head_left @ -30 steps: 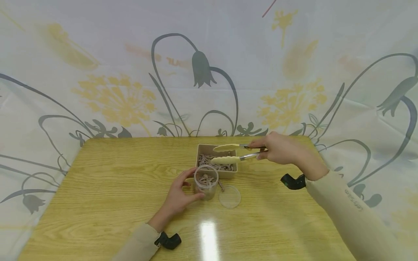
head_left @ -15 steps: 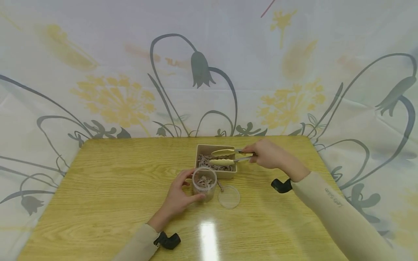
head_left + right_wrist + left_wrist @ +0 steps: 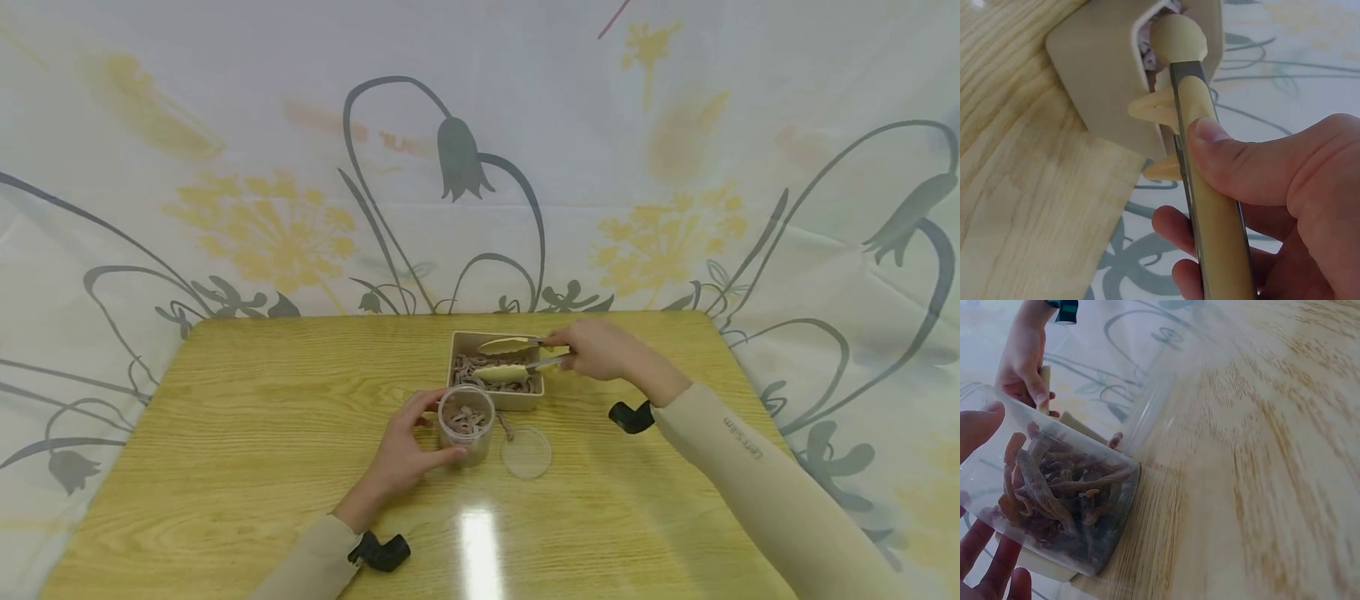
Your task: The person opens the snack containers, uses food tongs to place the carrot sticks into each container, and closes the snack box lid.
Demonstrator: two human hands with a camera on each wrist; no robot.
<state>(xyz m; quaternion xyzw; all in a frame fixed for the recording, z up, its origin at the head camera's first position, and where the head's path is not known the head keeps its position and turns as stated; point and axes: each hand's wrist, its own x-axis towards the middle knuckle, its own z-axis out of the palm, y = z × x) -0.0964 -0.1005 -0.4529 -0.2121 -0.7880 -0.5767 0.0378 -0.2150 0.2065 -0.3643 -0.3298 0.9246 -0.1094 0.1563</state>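
My left hand [image 3: 397,450] grips a clear plastic jar [image 3: 474,452], thumb on the near side and fingers round its left. Brownish dried strips [image 3: 1047,487] fill much of the jar, which has no lid on. In my right hand [image 3: 603,350] is a pair of kitchen tongs [image 3: 1216,237] with cream-coloured heads, pinched between thumb and fingers. The tongs' heads stand spread apart inside a beige rectangular box [image 3: 517,402] of similar strips, just behind the jar. Whether the heads touch the strips I cannot tell.
A round clear lid [image 3: 527,452] lies on the wooden table [image 3: 300,400], right of the jar. One loose strip [image 3: 507,428] lies between the lid and the box. A flower-printed cloth [image 3: 300,167] hangs behind the table.
My right hand has moved left and brought the tongs further over and into the box. The jar, in my left hand, has shifted slightly left.
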